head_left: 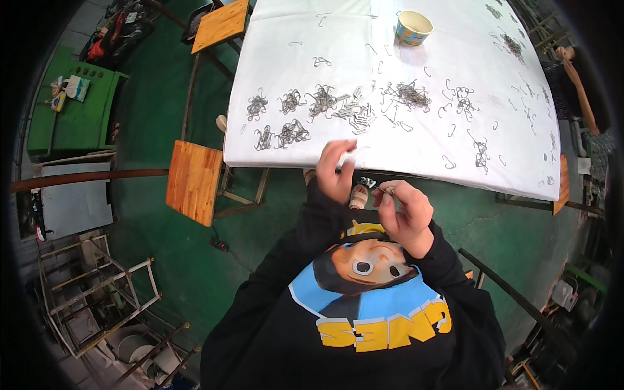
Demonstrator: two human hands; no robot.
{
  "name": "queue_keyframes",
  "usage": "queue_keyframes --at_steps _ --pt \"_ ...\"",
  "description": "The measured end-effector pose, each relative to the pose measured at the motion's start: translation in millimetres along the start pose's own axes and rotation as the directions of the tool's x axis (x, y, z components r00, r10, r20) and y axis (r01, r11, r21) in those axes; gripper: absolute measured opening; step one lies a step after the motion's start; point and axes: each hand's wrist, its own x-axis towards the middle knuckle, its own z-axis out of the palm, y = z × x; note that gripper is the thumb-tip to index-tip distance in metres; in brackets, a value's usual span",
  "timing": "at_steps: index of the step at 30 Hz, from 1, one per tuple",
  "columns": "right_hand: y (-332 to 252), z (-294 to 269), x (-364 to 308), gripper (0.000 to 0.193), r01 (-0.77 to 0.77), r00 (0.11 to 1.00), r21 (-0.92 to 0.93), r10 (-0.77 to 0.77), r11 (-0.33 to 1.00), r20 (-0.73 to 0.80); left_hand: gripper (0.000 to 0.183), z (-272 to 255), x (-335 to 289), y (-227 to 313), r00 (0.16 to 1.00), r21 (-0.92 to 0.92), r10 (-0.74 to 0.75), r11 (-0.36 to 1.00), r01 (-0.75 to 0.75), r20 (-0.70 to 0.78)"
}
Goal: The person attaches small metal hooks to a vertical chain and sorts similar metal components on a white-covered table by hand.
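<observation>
My right hand (408, 216) is closed in front of my chest, just off the table's near edge. Thumb and forefinger pinch a thin wire hook, with a small shiny metal piece (368, 182) at its far end. Higher and to the left, my left hand (335, 172) is open, its fingertips slightly blurred over the table edge and nothing visible in it. Beyond it on the white-covered table (390, 153) lie a heap of small flat metal clips (359, 116) and several piles of bent wire hooks (292, 133). Another tangled hook pile (413, 96) lies to the right.
A paper tub (414, 28) stands at the table's far side. Wooden stools (193, 182) flank the left edge. At the right edge another person's arm (580, 91) shows. A green cabinet (78, 110) and a metal frame (97, 292) stand on the left.
</observation>
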Motion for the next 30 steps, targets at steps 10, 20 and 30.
queue_keyframes --at_steps 10,20,30 --pt "-3 -10 -3 0.018 -0.014 0.999 -0.011 0.015 1.0 0.035 0.011 31 51 -111 0.879 0.495 0.148 0.777 -0.387 0.454" --pt "0 -11 1 0.013 -0.06 0.998 -0.076 0.062 0.995 0.025 0.004 31 55 -81 0.918 0.272 -0.143 0.962 0.04 0.369" --pt "17 -3 -4 0.013 -0.212 0.975 -0.099 0.217 0.972 0.048 0.01 0 18 73 0.745 -0.646 -0.593 0.446 0.62 0.306"
